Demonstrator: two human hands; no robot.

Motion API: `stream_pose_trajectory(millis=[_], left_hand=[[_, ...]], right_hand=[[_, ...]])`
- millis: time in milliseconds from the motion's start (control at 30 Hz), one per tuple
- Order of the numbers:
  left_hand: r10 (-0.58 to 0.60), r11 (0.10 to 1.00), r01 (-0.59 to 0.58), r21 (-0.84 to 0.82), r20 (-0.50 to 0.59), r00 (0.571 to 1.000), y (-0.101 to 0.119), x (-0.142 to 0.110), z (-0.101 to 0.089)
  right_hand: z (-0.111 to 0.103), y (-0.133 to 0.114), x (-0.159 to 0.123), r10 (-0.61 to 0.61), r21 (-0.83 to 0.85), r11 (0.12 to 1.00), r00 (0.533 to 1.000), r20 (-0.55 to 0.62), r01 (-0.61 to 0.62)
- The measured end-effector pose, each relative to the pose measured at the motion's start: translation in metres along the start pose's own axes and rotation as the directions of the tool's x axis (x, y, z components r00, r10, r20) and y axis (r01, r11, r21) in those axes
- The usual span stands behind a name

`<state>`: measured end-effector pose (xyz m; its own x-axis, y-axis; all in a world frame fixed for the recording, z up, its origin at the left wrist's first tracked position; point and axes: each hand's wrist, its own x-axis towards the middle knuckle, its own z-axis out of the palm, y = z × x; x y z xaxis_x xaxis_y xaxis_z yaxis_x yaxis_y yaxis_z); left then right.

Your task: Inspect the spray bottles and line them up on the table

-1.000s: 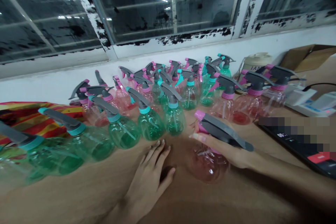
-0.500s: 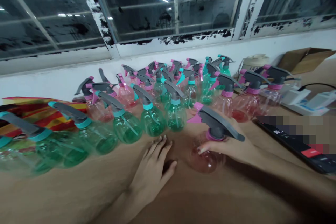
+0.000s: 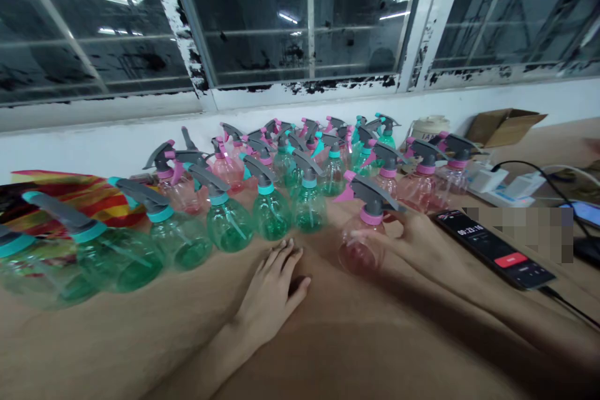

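Note:
A pink spray bottle (image 3: 360,257) with a grey and pink trigger head stands on the table right of centre. My right hand (image 3: 422,247) is at its right side, the thumb lying across the clear body below the pink collar; its other fingers are partly hidden. My left hand (image 3: 272,290) lies flat on the tabletop, fingers spread and holding nothing. Its fingertips are just in front of a green spray bottle (image 3: 272,215) and another green spray bottle (image 3: 309,209) with turquoise collars. More green spray bottles (image 3: 182,244) form a row to the left.
Behind stand several pink spray bottles (image 3: 227,169) and green ones, near the wall. On the right lie a phone (image 3: 492,250) showing a timer, a white power strip (image 3: 506,197) with cables and an open cardboard box (image 3: 506,127). Colourful cloth (image 3: 84,197) lies at left.
The pink spray bottle has moved a little back and left with my right hand. My left hand stays flat in nearly the same place. The view has shifted, showing more of the right side.

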<state>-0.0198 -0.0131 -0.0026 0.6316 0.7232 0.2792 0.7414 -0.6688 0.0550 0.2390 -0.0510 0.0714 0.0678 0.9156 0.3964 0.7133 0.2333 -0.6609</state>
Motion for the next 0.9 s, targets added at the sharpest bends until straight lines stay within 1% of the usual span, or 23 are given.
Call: stream_pose_trajectory(millis=[67, 100, 133, 167, 200, 267, 367, 467, 633, 733, 833, 900], left_hand=[[-0.002, 1.000, 0.002, 0.002, 0.000, 1.000, 0.000, 0.000, 0.000], [-0.005, 1.000, 0.005, 0.002, -0.001, 1.000, 0.000, 0.000, 0.000], [-0.008, 1.000, 0.008, 0.002, -0.001, 1.000, 0.000, 0.000, 0.000], [-0.011, 1.000, 0.011, 0.002, -0.002, 1.000, 0.000, 0.000, 0.000], [-0.012, 1.000, 0.012, 0.002, 0.000, 1.000, 0.000, 0.000, 0.001], [-0.010, 1.000, 0.010, 0.005, 0.003, 1.000, 0.000, -0.001, 0.001], [-0.015, 1.000, 0.015, 0.011, 0.003, 1.000, 0.000, -0.002, 0.001], [-0.015, 1.000, 0.015, 0.009, 0.000, 1.000, 0.000, -0.001, 0.000], [-0.009, 1.000, 0.009, -0.006, -0.004, 1.000, -0.001, -0.001, 0.001], [-0.002, 1.000, 0.002, -0.013, -0.024, 1.000, -0.002, -0.001, 0.002], [0.000, 1.000, 0.000, -0.019, -0.035, 0.999, -0.004, -0.002, 0.002], [0.000, 1.000, -0.001, -0.015, -0.041, 0.999, -0.006, -0.002, 0.003]], right_hand=[[0.002, 0.005, 0.009, 0.011, 0.031, 0.999, 1.000, -0.005, -0.011], [0.005, 0.008, 0.015, 0.005, 0.032, 0.999, 1.000, -0.026, -0.004], [0.008, 0.013, 0.021, -0.009, 0.024, 1.000, 0.999, -0.054, 0.010], [0.012, 0.017, 0.027, -0.033, -0.008, 0.999, 0.993, -0.114, 0.032], [0.016, 0.022, 0.034, -0.047, -0.027, 0.999, 0.988, -0.147, 0.043], [0.024, 0.030, 0.047, -0.064, -0.051, 0.997, 0.981, -0.185, 0.055], [0.033, 0.039, 0.064, -0.078, -0.081, 0.995, 0.972, -0.224, 0.062], [0.038, 0.042, 0.073, -0.079, -0.115, 0.992, 0.967, -0.243, 0.052], [0.043, 0.040, 0.080, -0.071, -0.156, 0.987, 0.970, -0.232, 0.034], [0.043, 0.037, 0.078, -0.056, -0.162, 0.987, 0.974, -0.220, 0.020], [0.034, 0.036, 0.070, -0.063, -0.145, 0.989, 0.977, -0.203, 0.034], [0.020, 0.039, 0.061, -0.068, -0.137, 0.990, 0.979, -0.193, 0.042]])
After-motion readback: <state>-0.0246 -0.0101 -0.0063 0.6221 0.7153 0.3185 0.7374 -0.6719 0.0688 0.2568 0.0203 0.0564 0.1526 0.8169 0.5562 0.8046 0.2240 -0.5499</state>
